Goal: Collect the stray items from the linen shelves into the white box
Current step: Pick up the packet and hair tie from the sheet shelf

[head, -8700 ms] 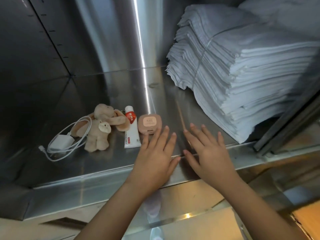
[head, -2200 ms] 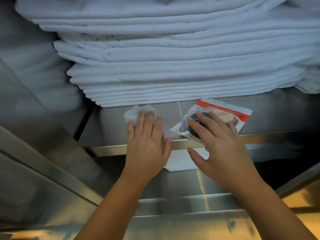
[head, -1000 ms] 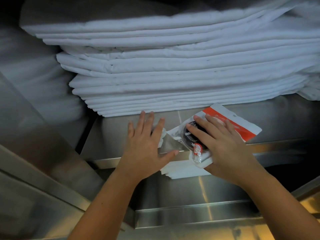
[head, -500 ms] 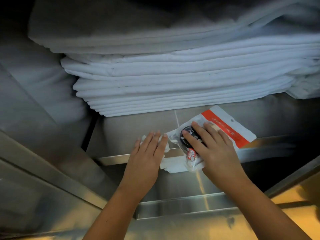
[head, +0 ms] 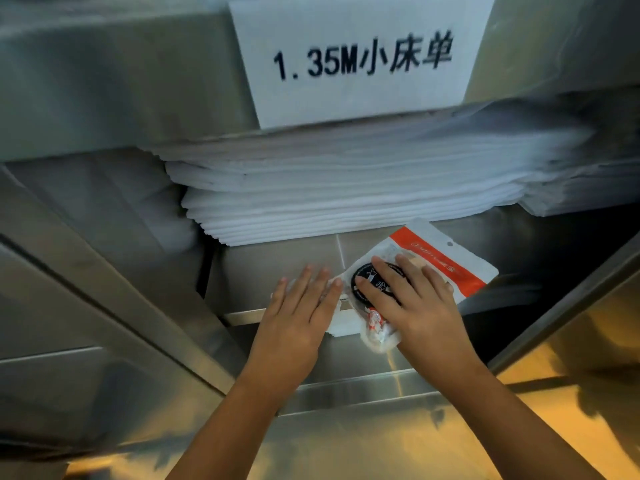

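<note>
**Both hands flat at the shelf's front edge, the right one on an orange-striped packet**

From the head camera we look up and into a steel linen shelf. The right hand lies on a white packet with an orange band across its far end. Its fingers are straight and spread, pressing down on the packet over a black round thing that shows through the clear part. We cannot see the thumb. The packet sits at the front of the shelf, on the right, turned at an angle. Its near end is crumpled and hangs over the shelf's front lip, just beside the heel of the right hand.

The left hand rests palm down just to the left, with fingers straight and close together, and its forefinger almost touches the packet's corner. Something white shows beside and below this hand; we cannot tell what it is.

Behind both hands, a stack of folded white sheets fills the back of the shelf, apart from the packet. Above it, a white label printed "1.35M小床单" is fixed to the front of the shelf overhead. More steel surfaces lie below the forearms, lit yellow at the lower right.
</note>
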Available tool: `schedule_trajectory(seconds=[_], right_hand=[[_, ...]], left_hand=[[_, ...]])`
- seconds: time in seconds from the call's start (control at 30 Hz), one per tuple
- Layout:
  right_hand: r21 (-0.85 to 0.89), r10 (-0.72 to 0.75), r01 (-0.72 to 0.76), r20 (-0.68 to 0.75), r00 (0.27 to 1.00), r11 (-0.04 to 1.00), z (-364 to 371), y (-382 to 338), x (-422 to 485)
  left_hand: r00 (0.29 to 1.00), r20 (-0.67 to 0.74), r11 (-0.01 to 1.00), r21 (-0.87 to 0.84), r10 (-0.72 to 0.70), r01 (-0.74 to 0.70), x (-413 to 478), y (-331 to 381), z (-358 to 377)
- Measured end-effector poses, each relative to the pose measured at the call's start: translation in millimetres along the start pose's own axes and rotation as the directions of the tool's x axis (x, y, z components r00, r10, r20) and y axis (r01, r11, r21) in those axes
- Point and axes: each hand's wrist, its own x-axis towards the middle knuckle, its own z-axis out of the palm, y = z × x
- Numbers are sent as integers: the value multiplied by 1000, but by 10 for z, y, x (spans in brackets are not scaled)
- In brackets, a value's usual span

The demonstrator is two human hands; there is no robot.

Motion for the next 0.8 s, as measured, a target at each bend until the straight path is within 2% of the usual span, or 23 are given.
schedule_trajectory(seconds=[0.13, 0.37, 0.53, 0.67, 0.7, 0.73, 0.77, 0.8], right_hand=[[-2, 13, -13, 45, 999, 1000, -408, -94, 21], [-39, 44, -40, 109, 993, 998, -1261, -193, 65], [-47, 70, -65, 99, 993, 997, -1880, -313, 220], [-35, 100, -97, 112, 989, 995, -2335, -410, 352], [-35, 112, -108, 115, 987, 994, -2441, -434, 395], [-35, 121, -117, 115, 986, 992, -2543, -467, 439], [-34, 125, -122, 112, 986, 992, -2634, -503, 494], [-35, 127, -124, 111, 986, 992, -2716, -544, 551]], left_hand=[[998, -56, 1000, -2, 30, -30, 31, 110, -343], [998, -34, 995, -76, 59, -61, 131, 343, -1138], [997, -12, 982, -175, 73, -74, 236, 463, -1761], [1000, 12, 943, -333, 7, -3, 260, 524, -2269], [999, 22, 900, -433, -43, 48, 259, 548, -2379], [990, 52, 808, -573, -134, 139, 260, 581, -2497], [957, 112, 642, -720, -267, 263, 275, 616, -2628], [893, 196, 403, -838, -405, 367, 297, 656, -2758]])
